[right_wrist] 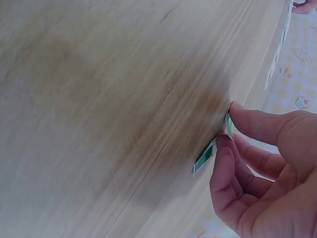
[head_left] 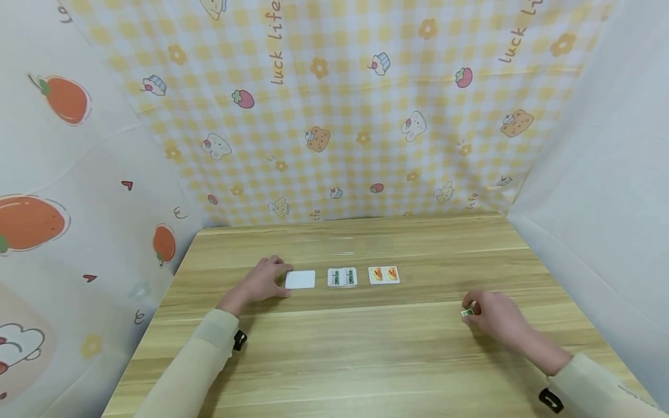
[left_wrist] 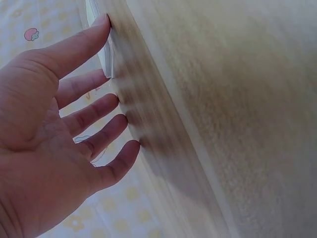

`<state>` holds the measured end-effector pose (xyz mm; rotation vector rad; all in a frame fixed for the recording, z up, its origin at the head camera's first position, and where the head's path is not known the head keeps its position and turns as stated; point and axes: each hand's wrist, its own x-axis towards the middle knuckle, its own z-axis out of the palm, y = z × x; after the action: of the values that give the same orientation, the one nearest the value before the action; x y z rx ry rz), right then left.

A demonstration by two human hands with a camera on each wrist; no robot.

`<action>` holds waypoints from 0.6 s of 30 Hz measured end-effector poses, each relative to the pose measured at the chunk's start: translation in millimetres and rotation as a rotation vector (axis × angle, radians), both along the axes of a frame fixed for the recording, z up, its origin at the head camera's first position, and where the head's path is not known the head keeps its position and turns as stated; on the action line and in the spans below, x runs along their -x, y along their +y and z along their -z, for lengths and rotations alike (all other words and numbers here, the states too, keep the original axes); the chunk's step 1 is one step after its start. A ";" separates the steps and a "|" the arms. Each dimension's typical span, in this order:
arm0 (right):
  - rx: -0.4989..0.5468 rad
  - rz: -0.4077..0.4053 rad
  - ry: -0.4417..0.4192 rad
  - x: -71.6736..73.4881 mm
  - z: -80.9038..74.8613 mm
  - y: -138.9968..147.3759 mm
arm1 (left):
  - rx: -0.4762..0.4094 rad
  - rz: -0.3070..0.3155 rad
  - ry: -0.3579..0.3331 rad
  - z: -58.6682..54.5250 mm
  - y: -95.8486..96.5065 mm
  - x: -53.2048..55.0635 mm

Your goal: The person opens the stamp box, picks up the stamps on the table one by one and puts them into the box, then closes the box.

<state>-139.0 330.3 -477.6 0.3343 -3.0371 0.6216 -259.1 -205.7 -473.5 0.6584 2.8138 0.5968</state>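
A pile of white, blank-faced cards (head_left: 300, 279) lies on the table. My left hand (head_left: 265, 280) is at its left end, thumb and index fingertip at the near and far corners. The left wrist view shows the other fingers spread and fairly straight, beside the pile's edge (left_wrist: 108, 59). Off to the right, my right hand (head_left: 493, 313) pinches a small card with a green picture (right_wrist: 204, 157) between thumb and fingers, low over the wood; the fingers hide its middle.
Right of the white pile lie cards with green pictures (head_left: 342, 277), then cards with orange pictures (head_left: 384, 274). The wooden table (head_left: 334, 348) meets a yellow checked cloth (head_left: 345, 162) at the back, with pale cloth hanging at both sides.
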 end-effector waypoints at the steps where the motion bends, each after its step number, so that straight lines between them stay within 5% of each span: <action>1: 0.002 0.002 0.000 -0.2 0.2 -0.3 | -0.001 0.000 -0.002 0.1 -0.3 0.0; 18: 0.022 -0.031 0.032 -3.8 -0.4 -0.1 | -0.017 0.011 0.011 1.2 -3.2 0.3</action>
<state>-135.2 330.3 -477.2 0.3875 -2.9979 0.6444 -259.4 -208.9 -474.7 0.6821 2.8168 0.6180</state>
